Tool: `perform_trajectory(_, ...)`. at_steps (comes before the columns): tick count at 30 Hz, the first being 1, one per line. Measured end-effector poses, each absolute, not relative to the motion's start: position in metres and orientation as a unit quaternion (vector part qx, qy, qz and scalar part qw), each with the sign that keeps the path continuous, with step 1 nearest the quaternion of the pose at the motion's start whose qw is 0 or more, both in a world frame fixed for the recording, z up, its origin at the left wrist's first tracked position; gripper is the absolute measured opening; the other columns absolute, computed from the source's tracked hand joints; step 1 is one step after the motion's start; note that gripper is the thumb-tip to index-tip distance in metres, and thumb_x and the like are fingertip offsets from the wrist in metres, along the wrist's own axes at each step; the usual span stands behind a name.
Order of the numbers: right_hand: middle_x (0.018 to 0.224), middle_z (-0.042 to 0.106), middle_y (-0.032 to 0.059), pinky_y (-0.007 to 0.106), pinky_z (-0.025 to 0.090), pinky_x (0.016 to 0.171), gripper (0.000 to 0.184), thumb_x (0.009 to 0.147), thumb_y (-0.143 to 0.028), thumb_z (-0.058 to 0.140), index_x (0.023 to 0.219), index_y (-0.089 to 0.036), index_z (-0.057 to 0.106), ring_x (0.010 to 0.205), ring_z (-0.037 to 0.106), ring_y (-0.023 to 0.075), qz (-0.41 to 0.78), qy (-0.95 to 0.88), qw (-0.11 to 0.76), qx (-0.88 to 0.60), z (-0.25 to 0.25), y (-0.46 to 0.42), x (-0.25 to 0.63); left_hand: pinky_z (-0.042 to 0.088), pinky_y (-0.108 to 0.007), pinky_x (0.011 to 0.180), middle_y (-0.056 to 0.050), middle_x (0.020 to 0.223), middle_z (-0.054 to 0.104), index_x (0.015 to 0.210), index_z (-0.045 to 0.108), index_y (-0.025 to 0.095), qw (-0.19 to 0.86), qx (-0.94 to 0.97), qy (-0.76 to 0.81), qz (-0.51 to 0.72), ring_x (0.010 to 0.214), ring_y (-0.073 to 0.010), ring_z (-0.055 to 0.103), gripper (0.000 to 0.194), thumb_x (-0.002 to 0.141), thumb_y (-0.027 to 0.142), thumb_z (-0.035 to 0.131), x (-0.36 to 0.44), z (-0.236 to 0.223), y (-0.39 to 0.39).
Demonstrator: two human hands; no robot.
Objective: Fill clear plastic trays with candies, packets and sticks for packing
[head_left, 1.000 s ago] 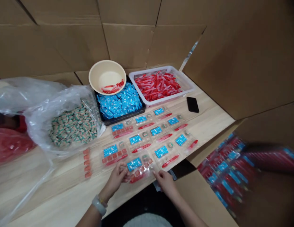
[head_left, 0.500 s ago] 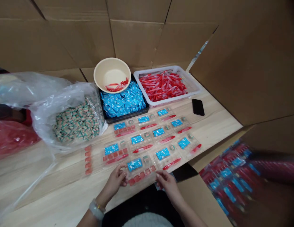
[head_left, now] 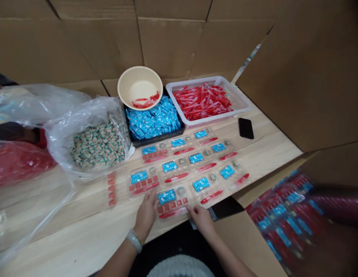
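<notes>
A clear plastic blister tray lies at the table's front edge, between my two hands. It holds a blue printed packet, a row of red squares, a red pen-shaped piece and a small green-and-tan piece. My left hand has its fingers closed at the tray's left edge, fingertips partly hidden. At the lower right corner, my right hand pinches the tray's rim. Similar filled trays spread in rows behind; several of those show no red squares.
At the back stand a black bin of blue packets, a cream bowl and a white basket of red pieces. Left is a plastic bag of small pieces; right, a phone and a carton with packed trays. A red-square strip lies left.
My left hand has moved up along the tray's left edge. The tray has turned slightly and its red squares now show clearly. The whole view has shifted a little.
</notes>
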State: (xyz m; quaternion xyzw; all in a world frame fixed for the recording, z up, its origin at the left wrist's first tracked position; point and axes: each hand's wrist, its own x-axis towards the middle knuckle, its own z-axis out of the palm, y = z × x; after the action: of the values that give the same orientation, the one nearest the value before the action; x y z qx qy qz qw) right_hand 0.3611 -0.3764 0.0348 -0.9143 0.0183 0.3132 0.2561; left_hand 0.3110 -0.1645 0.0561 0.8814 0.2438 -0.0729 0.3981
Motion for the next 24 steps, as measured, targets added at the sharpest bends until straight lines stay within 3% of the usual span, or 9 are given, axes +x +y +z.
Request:
perform_trajectory(3,0.058,0.060,0.0075,0.025,0.030,0.049,0.043,0.079,-0.048,0.037,0.052,-0.019,0.052,0.059,0.056,0.0196,0.321,-0.025,0.186,-0.928,0.049,-0.376,0.364,0.043,-0.034,0.075,-0.013,0.106,0.051,0.118,0.042,0.015,0.338,0.905,0.247,-0.070,0.091,-0.0225,0.054,0.041,0.079,0.024,0.041,0.295,0.061,-0.161)
perform_trajectory(6,0.058,0.061,0.0082,0.026,0.029,0.049,0.041,0.079,-0.048,0.037,0.055,-0.020,0.055,0.058,0.056,0.0204,0.318,-0.077,0.147,-0.933,0.070,-0.365,0.369,0.040,-0.035,0.083,-0.010,0.101,0.051,0.109,0.047,0.015,0.296,0.914,0.278,0.012,0.096,-0.0220,0.050,0.034,0.079,0.029,0.042,0.270,0.062,-0.126)
perform_trajectory(8,0.061,0.062,0.0069,0.025,0.032,0.051,0.035,0.080,-0.043,0.039,0.062,-0.020,0.058,0.059,0.056,0.0189,0.308,-0.155,0.183,-0.921,0.082,-0.342,0.371,0.037,-0.038,0.088,-0.011,0.097,0.052,0.101,0.051,0.013,0.243,0.907,0.337,0.069,0.099,-0.0239,0.047,0.032,0.078,0.034,0.044,0.252,0.059,-0.091)
perform_trajectory(11,0.066,0.064,0.0043,0.023,0.037,0.058,0.026,0.081,-0.031,0.041,0.069,-0.020,0.061,0.064,0.058,0.0163,0.321,-0.288,0.270,-0.861,0.092,-0.281,0.364,0.035,-0.040,0.088,-0.015,0.103,0.051,0.103,0.050,0.007,0.194,0.849,0.483,0.091,0.104,-0.0272,0.044,0.042,0.074,0.039,0.047,0.239,0.052,-0.041)
perform_trajectory(15,0.093,0.064,0.0085,0.025,0.042,0.075,0.028,0.080,-0.019,0.040,0.099,-0.014,0.060,0.086,0.058,0.0174,0.352,-0.365,0.340,-0.792,0.084,-0.185,0.337,0.042,-0.032,0.071,-0.011,0.080,0.061,0.085,0.058,0.009,0.250,0.798,0.548,0.023,0.078,-0.0217,0.057,0.031,0.076,0.031,0.038,0.246,0.041,0.004)
perform_trajectory(18,0.118,0.051,0.0173,0.030,0.035,0.092,0.041,0.077,-0.010,0.040,0.116,-0.004,0.048,0.110,0.046,0.0219,0.353,-0.381,0.299,-0.801,0.072,-0.139,0.316,0.042,-0.027,0.064,-0.007,0.069,0.063,0.072,0.059,0.013,0.284,0.803,0.524,-0.019,0.068,-0.0196,0.059,0.021,0.071,0.027,0.044,0.253,0.038,0.022)
perform_trajectory(21,0.124,0.044,0.0206,0.035,0.031,0.096,0.045,0.074,-0.005,0.039,0.118,-0.001,0.046,0.116,0.039,0.0259,0.345,-0.392,0.226,-0.822,0.065,-0.124,0.301,0.041,-0.027,0.062,-0.006,0.062,0.062,0.061,0.057,0.016,0.309,0.806,0.503,-0.046,0.065,-0.0199,0.059,0.017,0.067,0.027,0.045,0.252,0.039,0.030)
perform_trajectory(24,0.117,0.051,0.0171,0.036,0.037,0.091,0.042,0.074,-0.006,0.039,0.114,-0.007,0.050,0.109,0.046,0.0251,0.350,-0.396,0.232,-0.817,0.066,-0.128,0.296,0.044,-0.028,0.061,-0.005,0.062,0.062,0.062,0.054,0.017,0.343,0.804,0.484,-0.045,0.061,-0.0194,0.059,0.020,0.069,0.033,0.043,0.242,0.042,0.031)
